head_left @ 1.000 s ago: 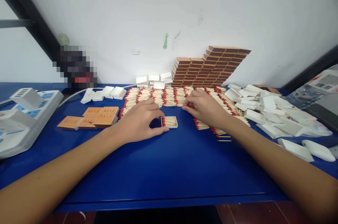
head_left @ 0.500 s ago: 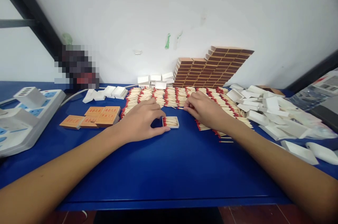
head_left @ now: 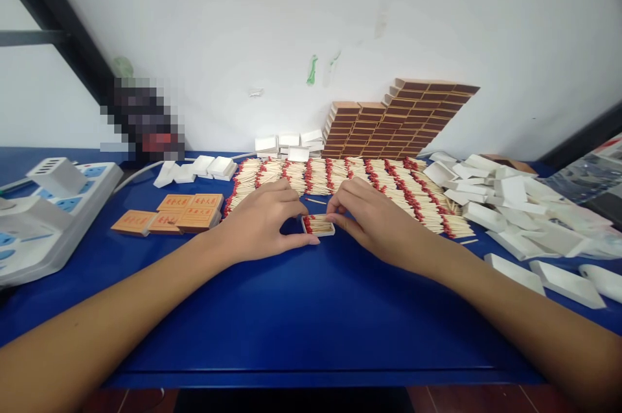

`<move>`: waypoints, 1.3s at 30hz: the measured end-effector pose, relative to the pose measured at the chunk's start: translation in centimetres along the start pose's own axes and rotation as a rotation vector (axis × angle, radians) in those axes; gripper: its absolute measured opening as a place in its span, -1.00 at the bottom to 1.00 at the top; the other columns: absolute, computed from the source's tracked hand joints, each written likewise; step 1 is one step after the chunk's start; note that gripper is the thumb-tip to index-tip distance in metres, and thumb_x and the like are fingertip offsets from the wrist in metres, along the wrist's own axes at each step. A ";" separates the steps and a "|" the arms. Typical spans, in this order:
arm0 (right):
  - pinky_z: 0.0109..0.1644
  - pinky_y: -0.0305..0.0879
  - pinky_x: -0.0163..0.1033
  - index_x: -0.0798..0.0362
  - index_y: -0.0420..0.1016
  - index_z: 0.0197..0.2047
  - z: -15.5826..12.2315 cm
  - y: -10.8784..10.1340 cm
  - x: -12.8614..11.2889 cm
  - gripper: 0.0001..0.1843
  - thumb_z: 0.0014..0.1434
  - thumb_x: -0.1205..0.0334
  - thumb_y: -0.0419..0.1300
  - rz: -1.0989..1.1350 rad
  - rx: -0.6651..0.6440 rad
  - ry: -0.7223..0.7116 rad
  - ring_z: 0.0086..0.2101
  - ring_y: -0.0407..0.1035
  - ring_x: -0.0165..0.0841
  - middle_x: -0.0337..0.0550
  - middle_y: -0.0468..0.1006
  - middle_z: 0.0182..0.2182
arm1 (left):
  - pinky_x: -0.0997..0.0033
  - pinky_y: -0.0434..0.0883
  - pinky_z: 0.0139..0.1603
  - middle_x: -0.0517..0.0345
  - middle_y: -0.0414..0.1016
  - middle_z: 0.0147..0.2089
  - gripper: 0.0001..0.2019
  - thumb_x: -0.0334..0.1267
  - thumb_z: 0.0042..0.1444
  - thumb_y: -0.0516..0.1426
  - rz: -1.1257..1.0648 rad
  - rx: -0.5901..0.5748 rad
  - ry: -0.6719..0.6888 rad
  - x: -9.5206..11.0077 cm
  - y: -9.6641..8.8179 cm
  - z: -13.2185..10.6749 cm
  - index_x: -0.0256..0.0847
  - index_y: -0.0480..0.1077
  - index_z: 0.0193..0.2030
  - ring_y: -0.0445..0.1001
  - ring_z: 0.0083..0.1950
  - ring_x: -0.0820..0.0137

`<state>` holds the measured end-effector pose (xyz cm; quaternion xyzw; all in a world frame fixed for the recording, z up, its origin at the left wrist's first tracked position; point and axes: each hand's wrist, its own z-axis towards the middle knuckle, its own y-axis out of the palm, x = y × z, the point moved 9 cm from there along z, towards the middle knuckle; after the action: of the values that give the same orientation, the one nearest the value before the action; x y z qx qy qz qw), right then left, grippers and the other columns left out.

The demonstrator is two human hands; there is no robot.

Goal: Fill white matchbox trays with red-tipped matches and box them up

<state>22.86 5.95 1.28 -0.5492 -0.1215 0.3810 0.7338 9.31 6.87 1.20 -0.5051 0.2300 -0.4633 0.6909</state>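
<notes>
A small white matchbox tray filled with red-tipped matches lies on the blue table. My left hand grips the tray's left end between thumb and fingers. My right hand is pinched at the tray's right end, fingertips on the matches in it. Just behind both hands runs a long row of loose red-tipped matches.
Orange matchbox sleeves lie at the left, a white power strip further left. Brown stacked boxes lean on the wall. Empty white trays are heaped at the right, a few more at the back.
My right hand has left the loose match row and come left to the tray's right end. The left hand has stayed on the tray.
</notes>
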 end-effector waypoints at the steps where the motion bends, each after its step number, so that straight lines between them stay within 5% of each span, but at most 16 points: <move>1: 0.00 0.34 -0.04 -0.01 0.39 -0.15 0.0 0.0 0.0 -0.86 0.53 0.21 0.12 0.002 -0.002 0.001 -0.10 0.39 -0.13 -0.03 0.54 -0.17 | 0.18 0.37 -0.02 0.04 0.58 -0.22 -0.57 0.14 0.34 0.28 -0.002 -0.002 -0.001 0.0 0.0 0.0 -0.27 0.64 -0.07 0.48 -0.08 0.18; 14: -0.06 0.35 -0.05 0.04 0.45 -0.19 -0.2 0.5 -1.4 -0.81 0.52 0.25 0.11 -0.115 0.004 -0.073 -0.18 0.40 -0.15 -0.03 0.53 -0.23 | 0.18 0.38 -0.01 0.04 0.58 -0.21 -0.63 0.07 0.35 0.29 0.006 0.007 0.008 0.2 0.0 0.1 -0.27 0.63 -0.08 0.49 -0.06 0.18; 28: -0.16 0.30 -0.16 0.01 0.49 -0.19 0.2 0.6 1.2 -0.82 0.49 0.15 0.21 0.119 -0.014 0.062 -0.25 0.38 -0.27 -0.15 0.49 -0.29 | 0.19 0.40 -0.02 0.04 0.59 -0.22 -0.63 0.06 0.36 0.29 0.013 -0.003 0.002 0.1 0.0 0.0 -0.27 0.63 -0.06 0.49 -0.07 0.19; 31: -0.07 0.34 -0.09 0.03 0.56 -0.06 0.3 0.3 2.1 -0.85 0.49 0.19 0.18 0.058 0.058 0.053 -0.19 0.40 -0.21 -0.09 0.52 -0.25 | 0.18 0.40 0.00 0.03 0.61 -0.19 -0.64 0.04 0.35 0.30 0.014 -0.004 0.001 0.1 0.0 0.0 -0.26 0.62 -0.04 0.49 -0.07 0.19; 35: 0.08 0.34 0.06 -0.01 0.59 0.24 0.4 1.0 2.4 -0.65 0.51 0.14 0.13 -0.081 0.064 -0.010 -0.05 0.37 -0.09 0.04 0.52 -0.10 | 0.17 0.41 0.01 0.04 0.61 -0.20 -0.67 0.03 0.35 0.30 -0.007 0.002 0.001 0.3 0.1 0.0 -0.25 0.62 -0.06 0.48 -0.08 0.19; 39: 0.08 0.35 0.10 -0.02 0.60 0.29 0.4 1.8 2.3 -0.58 0.54 0.12 0.06 -0.144 0.034 -0.017 -0.04 0.33 -0.07 0.08 0.49 -0.09 | 0.16 0.42 0.03 0.04 0.61 -0.20 -0.66 0.03 0.35 0.30 -0.004 0.007 0.008 0.4 0.2 0.0 -0.25 0.62 -0.05 0.48 -0.07 0.18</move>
<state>23.37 8.04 -0.72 -0.5234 -0.1603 0.3339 0.7674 9.56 6.51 1.08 -0.5013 0.2298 -0.4675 0.6909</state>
